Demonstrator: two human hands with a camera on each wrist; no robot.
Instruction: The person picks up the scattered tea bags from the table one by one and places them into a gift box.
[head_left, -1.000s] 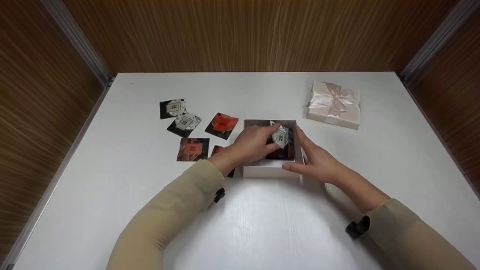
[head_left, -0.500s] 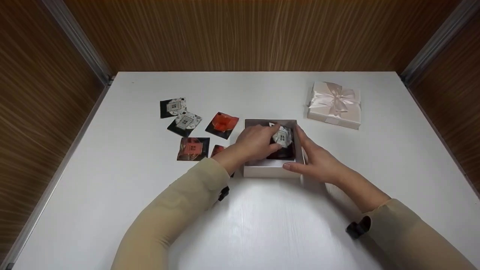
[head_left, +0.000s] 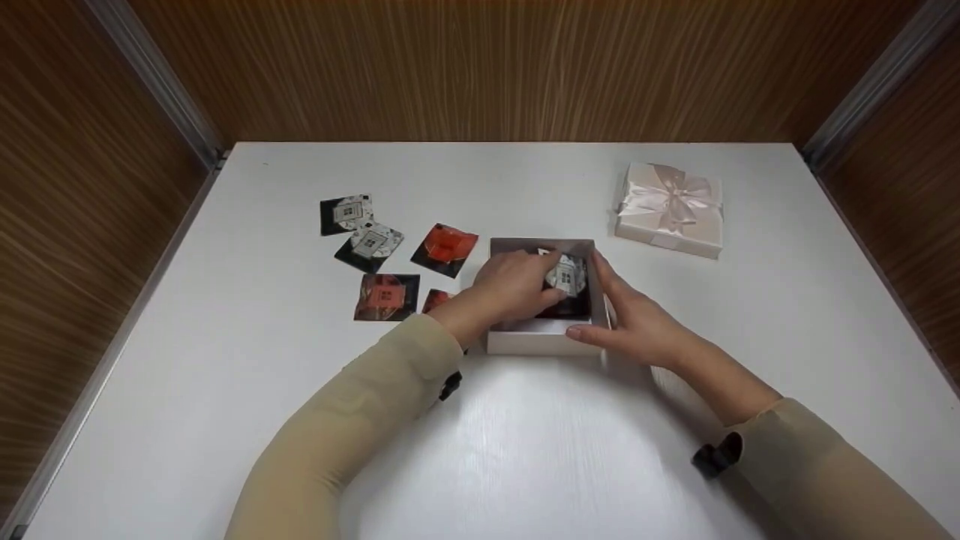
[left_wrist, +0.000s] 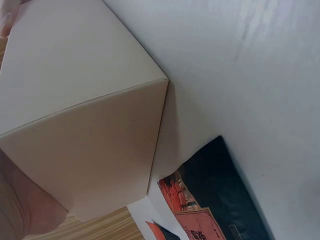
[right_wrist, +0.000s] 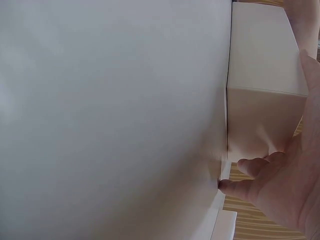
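While top packet (head_left: 569, 277) lies at 3 o'clock from your nearer L hand (head_left: 511, 285), can't tell if fingers pinch; R hand (head_left: 637, 322) rests straight-fingered vs. box (head_left: 532, 344).

Open box (head_left: 541, 344), centre: smooth matt cardboard
Sachets (head_left: 386, 298), left of centre: smooth printed film or paper
Bow (head_left: 677, 206), upper right: glossy satin-like ribbon
Tabletop (head_left: 495, 450): smooth, soft sheen, fine grain lines
Back panel (head_left: 480, 71), top: streaked wood grain
Corner strip (head_left: 156, 75), upper left: dull metal
Sleeves (head_left: 352, 409), bottom: matt cloth
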